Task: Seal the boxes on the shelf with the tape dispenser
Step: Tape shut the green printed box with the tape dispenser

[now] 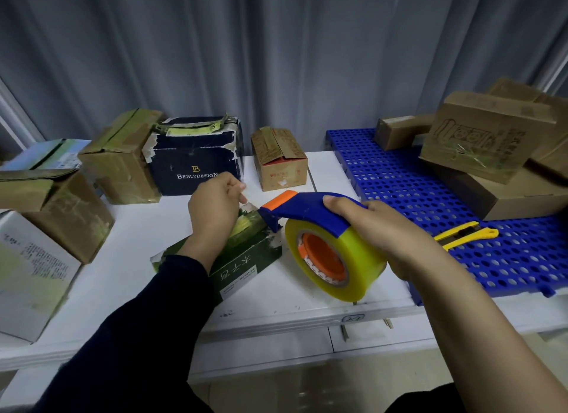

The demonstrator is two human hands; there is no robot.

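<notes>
A flat green box (246, 262) lies on the white shelf (129, 277) in front of me. My right hand (381, 228) grips the blue and orange tape dispenser (310, 211), whose big yellowish tape roll (359, 259) hangs beside the box's right end. The dispenser's orange nose sits just above the box's far corner. My left hand (215, 206) rests over the far end of the green box, thumb and forefinger pinched together near the dispenser's nose, seemingly on the clear tape end. My left forearm hides part of the box top.
Taped cardboard boxes (123, 157) and a dark blue box (196, 163) stand at the back left, a small brown box (279, 159) at the back middle. A blue perforated mat (399, 182) on the right carries more cardboard boxes (479, 136) and a yellow utility knife (464, 234).
</notes>
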